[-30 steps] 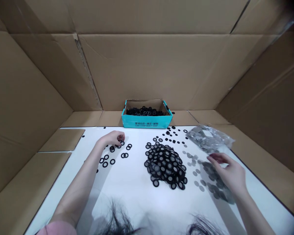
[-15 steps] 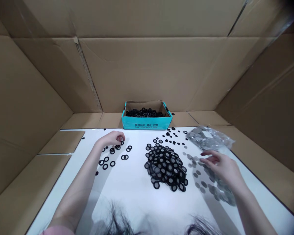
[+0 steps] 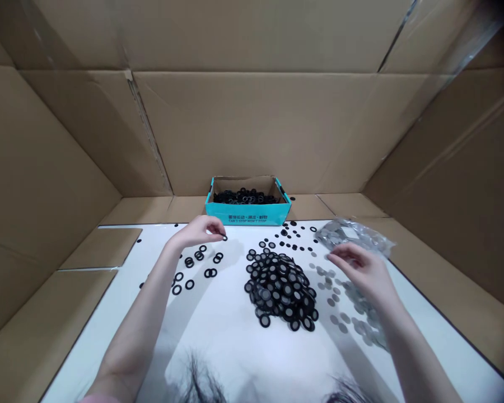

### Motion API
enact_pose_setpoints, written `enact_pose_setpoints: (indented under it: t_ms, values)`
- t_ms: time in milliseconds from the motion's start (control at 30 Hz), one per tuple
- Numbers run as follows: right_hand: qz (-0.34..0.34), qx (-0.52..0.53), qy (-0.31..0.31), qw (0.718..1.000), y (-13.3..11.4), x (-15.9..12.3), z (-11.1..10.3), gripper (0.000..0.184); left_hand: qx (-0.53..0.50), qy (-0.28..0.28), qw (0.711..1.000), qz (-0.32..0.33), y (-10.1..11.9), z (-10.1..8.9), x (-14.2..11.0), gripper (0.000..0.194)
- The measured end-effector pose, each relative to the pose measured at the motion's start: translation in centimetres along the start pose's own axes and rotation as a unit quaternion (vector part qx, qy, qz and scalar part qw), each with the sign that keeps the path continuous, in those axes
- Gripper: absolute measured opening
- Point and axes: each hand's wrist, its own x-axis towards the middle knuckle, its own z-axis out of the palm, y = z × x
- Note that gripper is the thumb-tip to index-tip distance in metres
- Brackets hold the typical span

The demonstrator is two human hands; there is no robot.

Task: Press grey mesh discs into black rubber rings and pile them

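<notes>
1. Worktop (image 3: 231, 358), white, lined behind and at the sides with brown cardboard (image 3: 252, 129); a person's bare forearms reach over it from the near edge.
2. Left hand (image 3: 199, 233) sits left of centre, toward the far edge. Its grip is narrow, with the fingertips pinching a small black ring (image 3: 224, 238) just above the surface.
3. Loose black rings (image 3: 197, 263) lie scattered on the worktop below that hand, nearer to the person.
4. Right hand (image 3: 357, 268) hovers toward the far right. Its grip is wide, fingers spread and curved, and it appears to hold nothing. Grey discs (image 3: 353, 308) spread beneath it, and a clear plastic bag (image 3: 353, 234) of similar discs lies just beyond.
5. Mounded black rings with grey centres (image 3: 279, 291) fill the middle, between the hands.
6. Teal box (image 3: 247, 212), holding more black rings, stands against the far cardboard.
7. Step in hand appears to be picking out single small pieces. A ring this small seems to call for a steady pinch, and the open right hand needs a light touch to lift one thin disc.
</notes>
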Motion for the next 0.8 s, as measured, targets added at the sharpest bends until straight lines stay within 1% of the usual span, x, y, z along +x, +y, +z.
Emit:
enact_pose_setpoints:
  t_ms: [133,167,200,267,333,400,467,533,600,700,800]
  values:
    - [-0.071,0.09,-0.011,0.993,-6.3,1.4,3.1,0.024,-0.075,0.052,0.992,0.085,5.8,0.2,0.5,0.018]
    - [-0.089,0.114,-0.014,0.989,-8.0,1.5,3.8,0.024,-0.089,0.065,0.989,0.099,7.0,0.3,0.4,0.019]
    - [-0.113,0.165,-0.008,0.98,-9.5,1.5,4.4,0.023,-0.102,0.077,0.985,0.112,8.1,0.4,0.4,0.02]
    - [-0.157,0.223,0.0,0.962,-12.0,1.2,5.2,0.02,-0.157,0.105,0.97,0.154,9.8,0.5,0.1,0.019]
    - [-0.18,0.258,-0.002,0.949,-13.5,0.9,5.7,0.021,-0.207,0.118,0.951,0.198,10.7,0.5,-0.3,0.018]
    - [-0.19,0.276,0.009,0.942,-14.2,0.6,5.7,0.021,-0.221,0.147,0.939,0.221,11.2,0.3,-0.6,0.017]
    - [-0.195,0.283,0.028,0.939,-14.3,0.5,5.7,0.021,-0.212,0.186,0.933,0.225,11.3,0.0,-1.0,0.015]
    - [-0.198,0.285,0.042,0.937,-14.4,0.5,5.5,0.021,-0.201,0.206,0.93,0.226,11.4,-0.2,-1.3,0.016]
    - [-0.199,0.286,0.041,0.936,-14.5,0.6,5.5,0.022,-0.197,0.201,0.931,0.233,11.5,-0.3,-1.5,0.017]
    - [-0.201,0.28,0.032,0.938,-14.7,0.5,5.6,0.023,-0.2,0.179,0.928,0.257,11.8,-0.1,-1.6,0.017]
    - [-0.21,0.263,0.041,0.941,-14.8,0.4,5.7,0.023,-0.202,0.164,0.923,0.282,12.0,0.2,-1.7,0.019]
